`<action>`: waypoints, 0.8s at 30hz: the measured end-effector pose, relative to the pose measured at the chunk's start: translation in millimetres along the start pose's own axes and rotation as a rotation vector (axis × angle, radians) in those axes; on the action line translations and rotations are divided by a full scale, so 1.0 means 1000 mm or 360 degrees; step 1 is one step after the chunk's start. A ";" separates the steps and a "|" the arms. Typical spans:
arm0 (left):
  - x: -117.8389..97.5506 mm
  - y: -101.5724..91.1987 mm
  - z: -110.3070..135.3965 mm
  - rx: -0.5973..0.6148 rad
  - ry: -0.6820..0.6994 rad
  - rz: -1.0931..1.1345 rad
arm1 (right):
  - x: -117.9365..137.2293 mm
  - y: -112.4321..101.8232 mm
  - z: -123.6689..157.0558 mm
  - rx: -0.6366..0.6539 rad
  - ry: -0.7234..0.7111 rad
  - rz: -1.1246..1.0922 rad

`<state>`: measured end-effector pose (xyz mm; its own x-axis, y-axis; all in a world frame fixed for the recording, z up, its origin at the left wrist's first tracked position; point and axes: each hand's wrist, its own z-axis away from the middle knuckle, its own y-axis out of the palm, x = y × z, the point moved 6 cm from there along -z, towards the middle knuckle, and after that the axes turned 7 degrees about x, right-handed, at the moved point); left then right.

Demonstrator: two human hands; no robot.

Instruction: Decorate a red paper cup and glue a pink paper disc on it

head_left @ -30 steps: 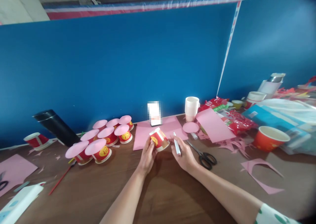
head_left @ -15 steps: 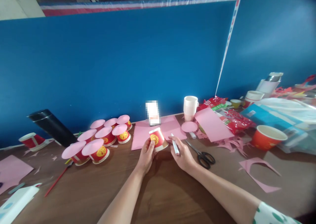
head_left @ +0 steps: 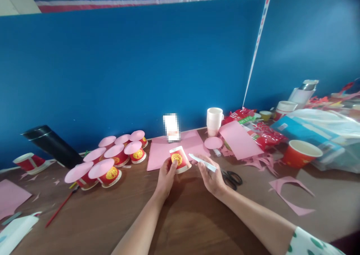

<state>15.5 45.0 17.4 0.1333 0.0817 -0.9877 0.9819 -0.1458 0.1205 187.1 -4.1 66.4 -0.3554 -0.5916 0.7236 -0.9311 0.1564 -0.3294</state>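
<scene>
My left hand (head_left: 166, 174) grips a small red paper cup (head_left: 185, 158) with a round yellow emblem, thumb on its front. The cup is upside down and slightly tilted, wide rim downward, above the table. In my right hand (head_left: 210, 177) is a slim white pen-shaped tube (head_left: 207, 162); its narrow end points toward the cup but stands apart from it. Behind the hands lies pink paper (head_left: 157, 152). Left of them stand several upturned red cups topped with pink paper discs (head_left: 114, 150). Scissors (head_left: 233, 178) lie partly hidden behind my right hand.
A stack of white paper cups (head_left: 214, 122) stands near the blue partition (head_left: 140, 67). Pink scraps (head_left: 292, 195), a red-orange cup (head_left: 299, 155) and plastic bags (head_left: 334, 142) are on the right. A black flask (head_left: 53, 146) and a red brush (head_left: 60, 212) are on the left.
My right hand has turned the white tube, so it now slants with its narrow end toward the cup. The cup stays in my left hand. The view has shifted slightly.
</scene>
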 end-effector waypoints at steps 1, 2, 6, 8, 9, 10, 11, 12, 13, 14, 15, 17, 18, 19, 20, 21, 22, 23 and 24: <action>-0.002 0.001 0.001 0.0003 0.0018 -0.0051 | 0.001 -0.001 0.000 -0.0005 -0.0003 0.0004; -0.004 0.002 0.002 0.0018 0.0033 -0.0091 | 0.003 -0.001 0.000 -0.0011 -0.0005 0.0008; -0.012 0.006 0.004 0.0078 0.0095 -0.0241 | 0.010 0.001 -0.002 0.0044 -0.0004 0.0054; -0.014 0.007 0.005 0.0096 0.0108 -0.0295 | 0.013 0.003 -0.003 0.0076 0.0003 0.0102; -0.015 0.007 0.005 0.0097 0.0110 -0.0313 | 0.013 0.004 -0.004 0.0074 0.0008 0.0123; -0.016 0.007 0.005 0.0096 0.0110 -0.0325 | 0.013 0.004 -0.004 0.0069 0.0013 0.0138; -0.016 0.007 0.005 0.0093 0.0115 -0.0337 | 0.013 0.005 -0.004 0.0070 0.0019 0.0147; -0.017 0.007 0.005 0.0088 0.0124 -0.0349 | 0.012 0.006 -0.005 0.0074 0.0023 0.0151; -0.017 0.006 0.005 0.0085 0.0130 -0.0361 | 0.011 0.007 -0.005 0.0081 0.0024 0.0155; -0.017 0.006 0.005 0.0085 0.0131 -0.0372 | 0.011 0.007 -0.005 0.0090 0.0023 0.0160; -0.016 0.006 0.004 0.0087 0.0127 -0.0385 | 0.011 0.008 -0.005 0.0097 0.0021 0.0166; -0.015 0.005 0.004 0.0086 0.0110 -0.0412 | 0.011 0.008 -0.006 0.0094 0.0006 0.0181; -0.015 0.005 0.004 0.0085 0.0101 -0.0421 | 0.011 0.008 -0.006 0.0091 -0.0004 0.0191; -0.015 0.005 0.005 0.0086 0.0098 -0.0425 | 0.011 0.008 -0.006 0.0090 -0.0015 0.0204; -0.015 0.006 0.005 0.0092 0.0098 -0.0425 | 0.012 0.008 -0.007 0.0090 -0.0025 0.0219; -0.015 0.006 0.005 0.0101 0.0100 -0.0422 | 0.012 0.008 -0.007 0.0090 -0.0035 0.0233; -0.015 0.007 0.005 0.0111 0.0103 -0.0419 | 0.013 0.008 -0.007 0.0089 -0.0044 0.0246; -0.016 0.007 0.005 0.0117 0.0106 -0.0417 | 0.013 0.008 -0.007 0.0090 -0.0054 0.0255; -0.016 0.007 0.005 0.0119 0.0108 -0.0416 | 0.014 0.008 -0.008 0.0091 -0.0065 0.0260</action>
<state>19.9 37.4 33.4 -0.1121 0.1915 -0.9751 0.9718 -0.1836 -0.1478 173.8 -4.8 78.4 -0.4972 -0.5936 0.6328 -0.8546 0.2089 -0.4755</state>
